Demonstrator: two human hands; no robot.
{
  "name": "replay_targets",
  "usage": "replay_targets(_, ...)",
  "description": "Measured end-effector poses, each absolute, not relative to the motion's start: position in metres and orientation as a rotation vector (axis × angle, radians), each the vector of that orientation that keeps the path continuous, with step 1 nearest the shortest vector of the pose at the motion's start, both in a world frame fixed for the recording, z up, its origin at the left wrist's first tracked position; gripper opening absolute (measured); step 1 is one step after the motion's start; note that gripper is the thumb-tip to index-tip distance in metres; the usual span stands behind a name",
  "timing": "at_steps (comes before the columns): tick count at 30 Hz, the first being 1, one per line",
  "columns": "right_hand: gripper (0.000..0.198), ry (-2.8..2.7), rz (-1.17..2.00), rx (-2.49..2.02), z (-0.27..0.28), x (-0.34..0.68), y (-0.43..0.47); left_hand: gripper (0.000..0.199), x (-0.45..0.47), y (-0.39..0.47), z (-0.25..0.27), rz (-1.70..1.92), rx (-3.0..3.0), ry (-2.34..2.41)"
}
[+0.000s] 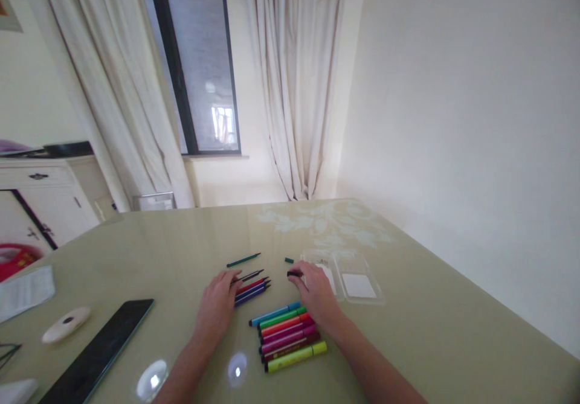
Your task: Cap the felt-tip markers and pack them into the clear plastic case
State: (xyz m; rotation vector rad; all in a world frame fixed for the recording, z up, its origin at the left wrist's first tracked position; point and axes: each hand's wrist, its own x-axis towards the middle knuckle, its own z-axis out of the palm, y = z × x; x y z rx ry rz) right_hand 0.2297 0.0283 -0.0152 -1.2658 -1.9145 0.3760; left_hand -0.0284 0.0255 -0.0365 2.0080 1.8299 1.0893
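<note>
My left hand [219, 300] is closed on the rear end of an uncapped black marker [252, 275], whose tip points right. Pinched in the fingers of my right hand [316, 289] is a small black marker cap [293, 273], apart from the marker. Uncapped red [252, 286] and blue [251, 296] markers lie just by my left fingers. Farther back rest an uncapped dark green marker [243, 260] and a dark green cap [289, 260]. Between my forearms is a row of several capped markers, from light blue [274, 314] to yellow-green [294, 357].
A clear plastic case [378, 299] lies opened right of my right hand, partly covered by it. On the left are a black tablet-like slab [102, 349], a cream oval object [66, 324] and a pale folded cloth or mask [27, 292]. A wall borders the table's right side.
</note>
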Motion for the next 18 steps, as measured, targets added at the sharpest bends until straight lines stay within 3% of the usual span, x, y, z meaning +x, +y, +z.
replay_targets(6,0.007,-1.787,0.446,-1.144,-0.008,0.232,0.026,0.033,-0.007,0.018,-0.025,1.220,1.936,1.435)
replay_targets(18,0.009,-1.823,0.616,-1.031,-0.004,0.232,0.023,0.027,0.007,0.008,-0.018,1.152,1.883,1.353)
